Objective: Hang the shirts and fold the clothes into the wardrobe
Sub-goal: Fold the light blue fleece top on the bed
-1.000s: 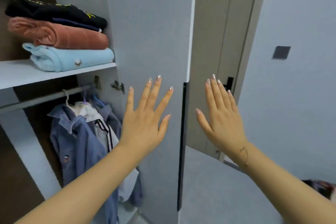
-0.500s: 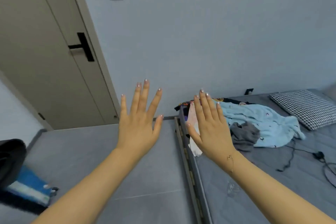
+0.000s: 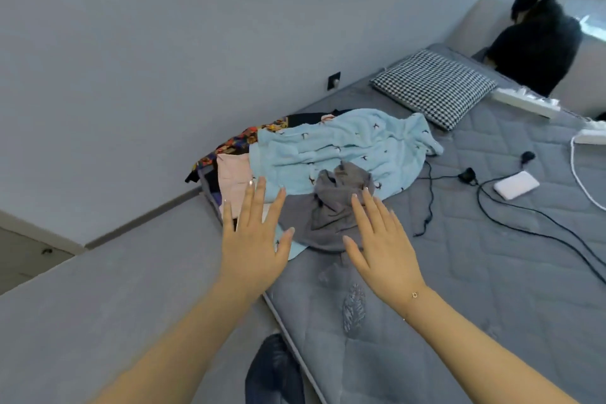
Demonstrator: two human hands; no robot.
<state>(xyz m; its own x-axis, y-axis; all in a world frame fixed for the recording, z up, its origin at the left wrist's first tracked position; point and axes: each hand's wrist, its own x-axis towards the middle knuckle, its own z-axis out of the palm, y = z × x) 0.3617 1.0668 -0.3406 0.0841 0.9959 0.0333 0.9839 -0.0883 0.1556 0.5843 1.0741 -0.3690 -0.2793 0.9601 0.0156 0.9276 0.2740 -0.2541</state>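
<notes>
Two bare hands are held out over a bed [image 3: 492, 272] with a grey quilted cover, which fills the right and lower part of the view and runs along a grey wall [image 3: 164, 43]. Near the wall-side edge of the bed lies a heap of unfolded clothes: a light blue fleece garment [image 3: 344, 147] with small dark motifs spreads across the top, a crumpled grey garment [image 3: 328, 213] lies on its near edge, a pale pink garment [image 3: 232, 174] sits at its left, and a dark multicoloured patterned garment [image 3: 242, 141] shows behind. A black-and-white checked pillow [image 3: 433, 85] lies farther up the bed, well apart from the heap. Black cables [image 3: 511, 203] and a white rectangular device [image 3: 516, 185] lie on the cover to the right. The left hand [image 3: 254, 246] hovers with fingers [image 3: 259, 197] straight and spread, holding nothing, in front of the pink garment. The right hand [image 3: 383, 246] likewise has straight, separated fingers, empty, in front of the grey garment.
</notes>
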